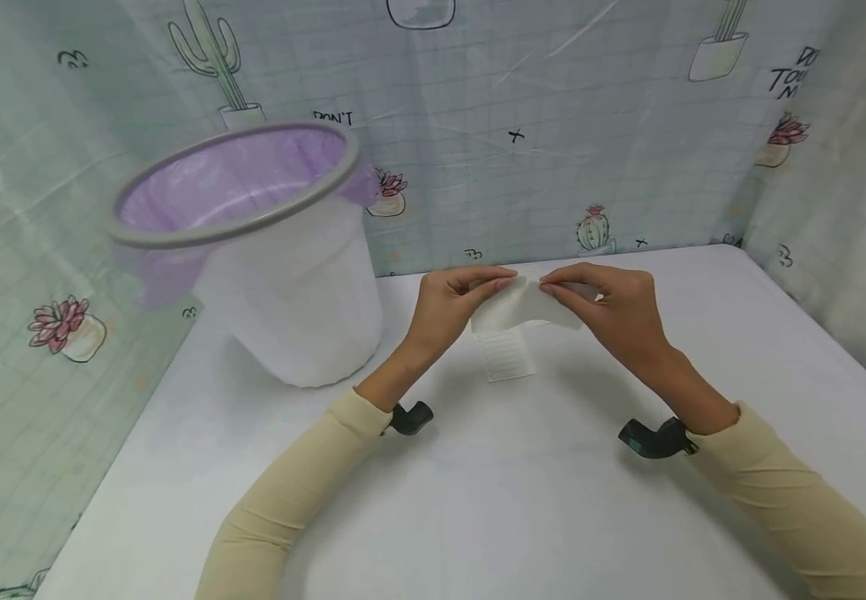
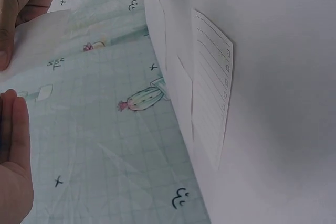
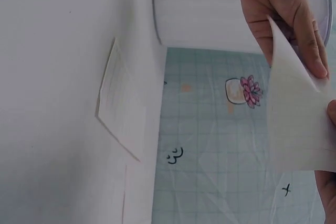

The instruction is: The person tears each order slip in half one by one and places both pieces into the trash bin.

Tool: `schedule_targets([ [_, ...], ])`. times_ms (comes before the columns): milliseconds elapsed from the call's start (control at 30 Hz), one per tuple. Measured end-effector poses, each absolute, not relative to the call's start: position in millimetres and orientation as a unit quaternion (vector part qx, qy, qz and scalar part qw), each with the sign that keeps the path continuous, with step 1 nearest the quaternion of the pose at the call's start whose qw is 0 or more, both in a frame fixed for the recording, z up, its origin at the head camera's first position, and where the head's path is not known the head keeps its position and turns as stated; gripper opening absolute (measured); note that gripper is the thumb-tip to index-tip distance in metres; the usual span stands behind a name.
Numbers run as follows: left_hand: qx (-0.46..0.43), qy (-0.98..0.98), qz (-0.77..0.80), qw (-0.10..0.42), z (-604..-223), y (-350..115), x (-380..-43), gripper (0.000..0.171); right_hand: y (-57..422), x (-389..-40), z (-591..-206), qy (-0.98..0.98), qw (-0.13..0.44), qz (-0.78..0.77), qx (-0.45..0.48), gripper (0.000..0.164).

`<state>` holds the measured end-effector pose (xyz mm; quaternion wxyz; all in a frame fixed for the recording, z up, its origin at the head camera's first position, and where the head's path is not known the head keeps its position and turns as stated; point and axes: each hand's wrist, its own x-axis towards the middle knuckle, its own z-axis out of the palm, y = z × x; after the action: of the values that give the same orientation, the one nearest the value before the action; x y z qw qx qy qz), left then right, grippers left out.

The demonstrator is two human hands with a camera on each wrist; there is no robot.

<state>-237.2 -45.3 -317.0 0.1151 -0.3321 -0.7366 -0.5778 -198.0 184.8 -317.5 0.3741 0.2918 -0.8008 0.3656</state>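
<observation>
A white sheet of paper is held up above the table between both hands. My left hand pinches its top edge between thumb and fingertips, and my right hand pinches the same edge a short way to the right. Faint lines cross the sheet in the right wrist view, where one corner is bent. Below, a lined paper slip lies flat on the table; the left wrist view shows small checkboxes along one edge of this slip. Another paper piece lies beside it, partly hidden.
A white bin with a grey rim and purple liner stands at the table's left back. Behind the white table hangs a curtain printed with cacti. Each wrist carries a black camera mount, such as the right one.
</observation>
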Motion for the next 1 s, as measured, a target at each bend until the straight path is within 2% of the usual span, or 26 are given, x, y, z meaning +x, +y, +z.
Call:
schedule_targets([
  [567,-0.340,-0.718,-0.585,0.162,-316,-73,-243,0.017,160,-208,-311,-0.781,0.389,0.354,0.336,0.020],
  [800,-0.344,-0.713,-0.585,0.174,-308,-80,-241,0.017,159,-206,-303,-0.781,0.397,0.358,0.323,0.016],
  [1000,-0.344,-0.713,-0.558,0.248,-289,-104,-239,0.015,170,-202,-279,-0.758,0.439,0.397,0.274,0.014],
])
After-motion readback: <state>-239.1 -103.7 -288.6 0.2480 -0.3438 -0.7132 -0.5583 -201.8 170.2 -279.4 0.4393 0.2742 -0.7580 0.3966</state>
